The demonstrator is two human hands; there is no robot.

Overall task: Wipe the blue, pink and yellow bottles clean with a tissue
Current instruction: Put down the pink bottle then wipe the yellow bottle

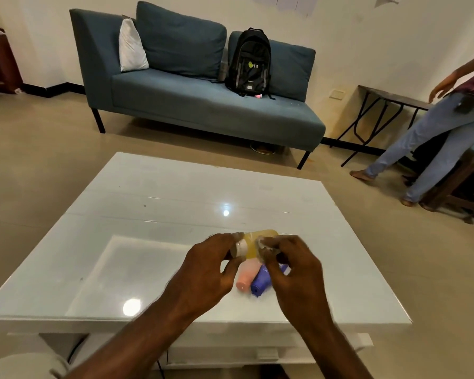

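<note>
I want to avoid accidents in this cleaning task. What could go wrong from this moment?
1. The left hand grips the yellow bottle only at its white cap end while the right hand rubs it with the tissue; hard rubbing might twist it loose.
2. The pink bottle and blue bottle lie on the glossy table right under the hands, so a dropped bottle or a low wrist may knock them away.

Translucent yellow bottle with white cap held sideways above the table, small crumpled tissue pressed on it, pink bottle and blue bottle lying side by side, touching, beneath
</note>
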